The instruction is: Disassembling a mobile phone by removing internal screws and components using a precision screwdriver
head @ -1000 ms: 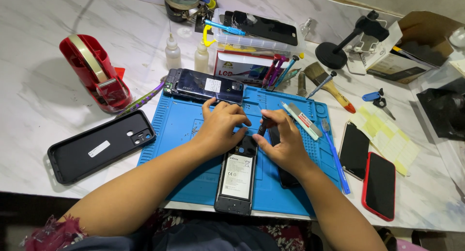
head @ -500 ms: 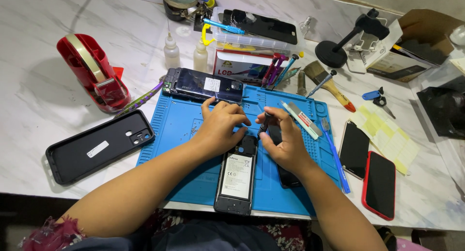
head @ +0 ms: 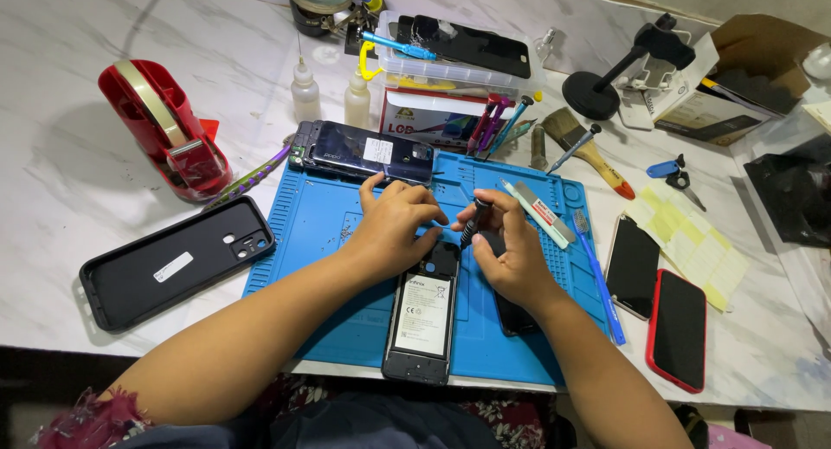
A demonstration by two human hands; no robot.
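On the blue work mat [head: 329, 232], which lies near the front edge of the marble table [head: 78, 155], an opened phone [head: 422, 315] lies flat with its back cover off and the battery showing, its lower end toward the mat's near edge. The left hand [head: 394, 228] rests curled over the phone's upper end, fingers bent and pressing down, apparently to steady the body. The right hand [head: 511, 250] pinches a small dark screwdriver [head: 472, 224] between thumb and fingertips, held nearly upright with its tip down at the phone's top corner, a stance that suits working on a tiny screw there. Another dark phone lies partly hidden under the right wrist on the mat. At the mat's far edge a removed dark back panel [head: 359, 150] lies just beyond the left hand's fingers. Off the mat's left side sit a black phone case [head: 173, 263], inside up, and beyond it a red tape dispenser [head: 164, 129]. Beyond the mat's far edge stand two small squeeze bottles [head: 329, 92], a clear parts box [head: 459, 59] and a cluster of coloured drivers. On the mat's right edge lie a white-and-grey tube [head: 541, 213] and a blue spudger [head: 597, 267], close by the right hand; past them lie two phones face down [head: 658, 302], a brush [head: 589, 150] and yellow notes [head: 688, 241].
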